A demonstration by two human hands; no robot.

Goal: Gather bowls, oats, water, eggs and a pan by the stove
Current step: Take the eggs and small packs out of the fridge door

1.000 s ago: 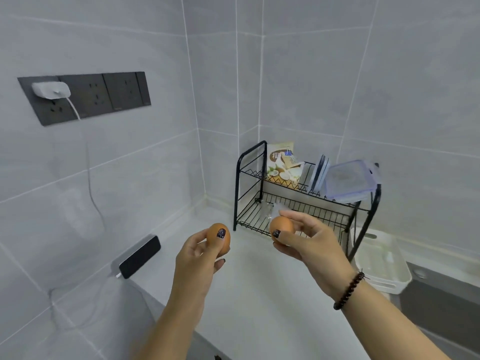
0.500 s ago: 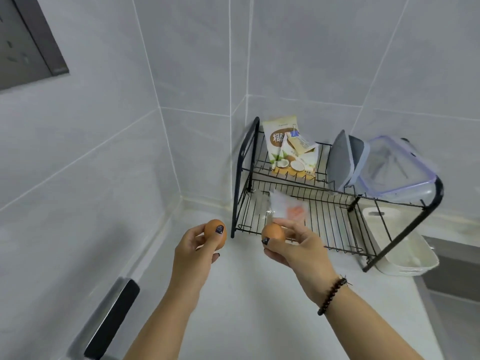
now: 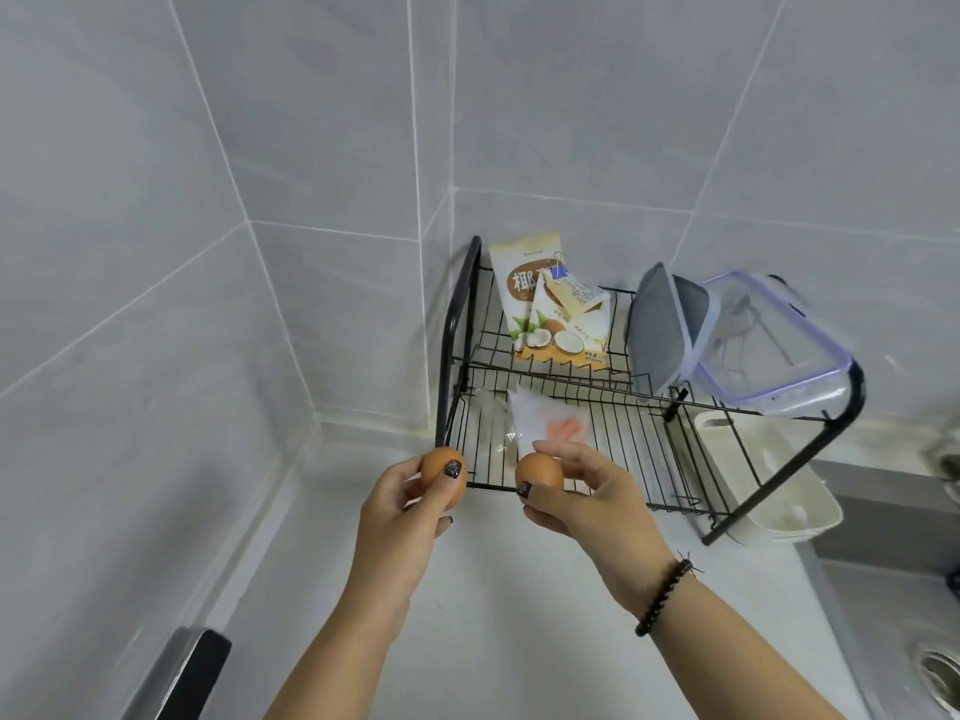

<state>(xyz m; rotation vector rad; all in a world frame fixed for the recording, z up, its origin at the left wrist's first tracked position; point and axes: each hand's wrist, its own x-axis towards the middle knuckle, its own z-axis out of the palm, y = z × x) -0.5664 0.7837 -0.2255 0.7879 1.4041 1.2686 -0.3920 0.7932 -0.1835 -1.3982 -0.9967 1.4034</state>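
The white counter runs into a tiled corner at eleven o'clock. A black wire rack stands at one o'clock, holding a coconut packet and a clear lidded box. The sink edge lies at three o'clock.

The left hand pinches one brown egg; the right hand pinches the other egg, both held above the counter just before the rack's front rail.

I'd worry about a shell knocking that rail, or the two eggs clacking together. The open room is toward six o'clock.
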